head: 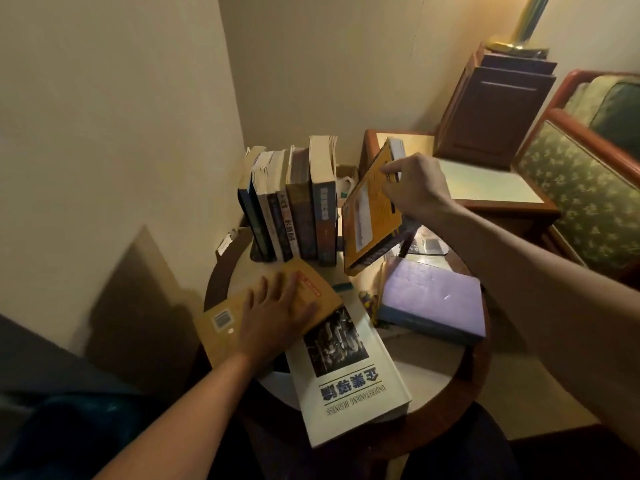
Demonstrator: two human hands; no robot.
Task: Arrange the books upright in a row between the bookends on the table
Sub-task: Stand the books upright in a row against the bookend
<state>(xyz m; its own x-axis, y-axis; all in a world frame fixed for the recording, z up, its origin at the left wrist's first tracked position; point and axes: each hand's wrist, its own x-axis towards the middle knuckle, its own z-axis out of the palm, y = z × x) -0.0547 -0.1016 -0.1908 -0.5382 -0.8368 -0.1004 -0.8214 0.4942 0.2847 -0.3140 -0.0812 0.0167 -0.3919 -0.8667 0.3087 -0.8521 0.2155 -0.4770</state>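
Several books (294,202) stand upright in a row at the back of the round table (446,386), against a dark bookend (258,251) on the left. My right hand (415,188) grips a yellow book (367,216), held tilted just right of the row, above the table. My left hand (277,313) lies flat, fingers spread, on a tan book (225,323) lying near the front left. A large white book (349,375) lies flat in front, partly under the tan one. A lilac book (433,303) lies flat at the right.
A wall corner stands close behind the row. A wooden side table (485,188) with a cabinet (495,109) and brass lamp base (519,39) is at the back right. A green patterned armchair (581,188) is at the far right. Small clutter lies under the yellow book.
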